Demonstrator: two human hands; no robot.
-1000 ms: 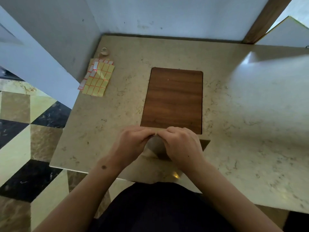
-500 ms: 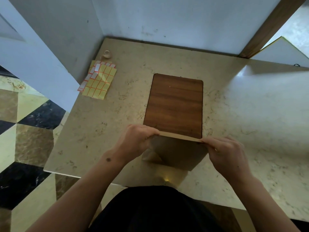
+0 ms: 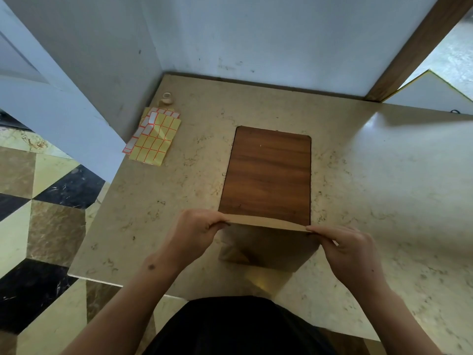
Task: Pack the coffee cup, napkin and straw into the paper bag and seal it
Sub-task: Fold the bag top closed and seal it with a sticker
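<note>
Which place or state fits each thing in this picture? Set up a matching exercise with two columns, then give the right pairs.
Things:
1. paper bag
2. sticker sheets
3. wooden board
4. left hand

Places or states:
A. lying near the table's far left corner
B. pinching the left end of the folded top
C. upright at the near edge, top folded flat
D. flat on the table, beyond the bag

Pairs: 1-C, 2-A, 3-D, 4-B

Brown paper bag (image 3: 268, 249); yellow label sheet (image 3: 156, 139), seemingly red-outlined.
</note>
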